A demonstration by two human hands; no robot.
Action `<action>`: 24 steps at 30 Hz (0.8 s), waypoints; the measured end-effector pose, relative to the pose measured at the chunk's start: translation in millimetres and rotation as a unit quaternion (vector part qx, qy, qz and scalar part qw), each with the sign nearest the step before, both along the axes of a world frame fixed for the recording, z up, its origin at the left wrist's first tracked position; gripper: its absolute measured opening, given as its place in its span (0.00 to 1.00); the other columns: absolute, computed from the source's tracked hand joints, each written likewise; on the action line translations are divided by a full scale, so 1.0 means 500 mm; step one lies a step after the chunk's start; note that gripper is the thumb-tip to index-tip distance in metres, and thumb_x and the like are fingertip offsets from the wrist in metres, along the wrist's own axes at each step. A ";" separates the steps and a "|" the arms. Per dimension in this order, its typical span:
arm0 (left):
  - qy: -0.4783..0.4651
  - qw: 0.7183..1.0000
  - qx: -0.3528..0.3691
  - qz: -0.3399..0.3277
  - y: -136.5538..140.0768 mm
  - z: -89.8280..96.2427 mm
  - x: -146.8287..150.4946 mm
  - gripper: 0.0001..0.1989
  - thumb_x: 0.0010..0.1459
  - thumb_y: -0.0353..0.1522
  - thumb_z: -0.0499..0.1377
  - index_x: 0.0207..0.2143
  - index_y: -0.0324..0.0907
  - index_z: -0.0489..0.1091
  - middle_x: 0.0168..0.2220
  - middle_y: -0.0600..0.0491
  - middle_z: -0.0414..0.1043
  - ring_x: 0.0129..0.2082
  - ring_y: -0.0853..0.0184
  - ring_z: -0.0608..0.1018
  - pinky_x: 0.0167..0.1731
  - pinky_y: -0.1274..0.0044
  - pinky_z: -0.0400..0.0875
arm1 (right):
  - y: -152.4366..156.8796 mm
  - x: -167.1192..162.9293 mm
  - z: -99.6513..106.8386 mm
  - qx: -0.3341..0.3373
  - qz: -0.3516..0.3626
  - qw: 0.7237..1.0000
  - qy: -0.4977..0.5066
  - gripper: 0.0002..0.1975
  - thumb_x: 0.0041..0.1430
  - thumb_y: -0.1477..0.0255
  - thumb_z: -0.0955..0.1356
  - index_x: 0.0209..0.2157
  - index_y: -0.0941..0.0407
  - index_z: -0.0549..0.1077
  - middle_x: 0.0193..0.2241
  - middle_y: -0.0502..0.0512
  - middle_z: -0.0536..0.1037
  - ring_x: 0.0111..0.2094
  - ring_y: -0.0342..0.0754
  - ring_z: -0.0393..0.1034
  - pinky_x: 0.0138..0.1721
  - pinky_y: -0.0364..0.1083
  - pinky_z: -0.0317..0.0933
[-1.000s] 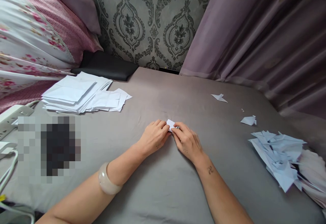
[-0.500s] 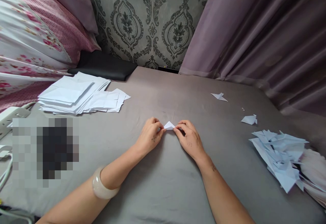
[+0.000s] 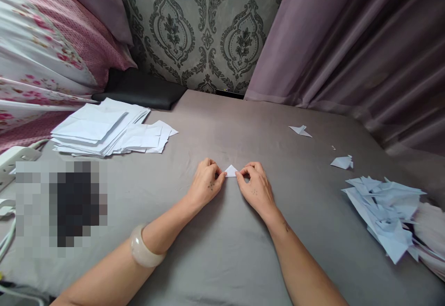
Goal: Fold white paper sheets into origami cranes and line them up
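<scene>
A small white folded paper [image 3: 231, 171], shaped like a triangle with its point away from me, is held between my hands just above or on the grey sheet; I cannot tell which. My left hand [image 3: 207, 181] pinches its left corner between thumb and fingers. On the opposite corner, my right hand [image 3: 256, 185] is closed in a similar pinch, the thumb pressed along the paper's edge. A pale bangle [image 3: 144, 248] circles my left wrist area.
Stacked white paper sheets [image 3: 93, 127] lie at the left, before a black flat case [image 3: 142, 90]. To the right are a pile of folded papers [image 3: 385, 208] and two single folded pieces, one folded paper [image 3: 301, 130] farther back. A white power strip [image 3: 15, 160] sits at the left edge.
The folded paper now shows a flatter, plainer triangle face. My right thumb has shifted slightly left along its edge, and the right hand has moved a little.
</scene>
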State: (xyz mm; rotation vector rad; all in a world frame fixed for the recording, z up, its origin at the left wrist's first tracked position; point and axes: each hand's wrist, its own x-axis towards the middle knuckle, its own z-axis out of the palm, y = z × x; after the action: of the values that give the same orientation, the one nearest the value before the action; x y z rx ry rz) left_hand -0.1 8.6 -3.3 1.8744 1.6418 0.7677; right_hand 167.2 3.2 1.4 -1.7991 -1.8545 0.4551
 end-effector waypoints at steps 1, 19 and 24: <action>0.001 1.000 0.002 -0.001 0.000 -0.002 -0.001 0.09 0.57 0.34 0.56 0.26 0.40 0.67 0.35 0.49 0.65 0.37 0.63 0.69 0.37 0.71 0.66 | 0.001 -0.001 0.000 -0.001 -0.002 1.000 -0.003 0.08 0.56 0.65 0.65 0.28 0.54 0.71 0.39 0.54 0.70 0.39 0.49 0.68 0.37 0.47 0.60; 0.031 0.999 0.039 -0.019 -0.006 -0.014 -0.020 0.05 0.59 0.33 0.55 0.32 0.42 0.66 0.39 0.49 0.62 0.40 0.61 0.63 0.40 0.69 0.63 | 0.020 0.028 -0.021 -0.021 0.036 0.995 0.092 0.05 0.54 0.67 0.66 0.30 0.54 0.70 0.36 0.54 0.68 0.33 0.45 0.65 0.37 0.46 0.61; 0.013 1.000 0.016 -0.022 -0.002 -0.002 -0.020 0.04 0.58 0.33 0.55 0.32 0.42 0.68 0.39 0.49 0.63 0.41 0.60 0.63 0.42 0.69 0.63 | 0.018 0.038 -0.019 -0.003 0.043 0.994 0.103 0.05 0.56 0.71 0.64 0.29 0.55 0.70 0.34 0.53 0.69 0.28 0.43 0.64 0.35 0.45 0.61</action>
State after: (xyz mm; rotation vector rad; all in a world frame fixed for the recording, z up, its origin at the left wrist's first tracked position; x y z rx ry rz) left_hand -10.1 7.3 -4.2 1.9442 1.6076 0.7587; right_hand 186.3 12.2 -8.2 -1.6143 -1.7922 0.6523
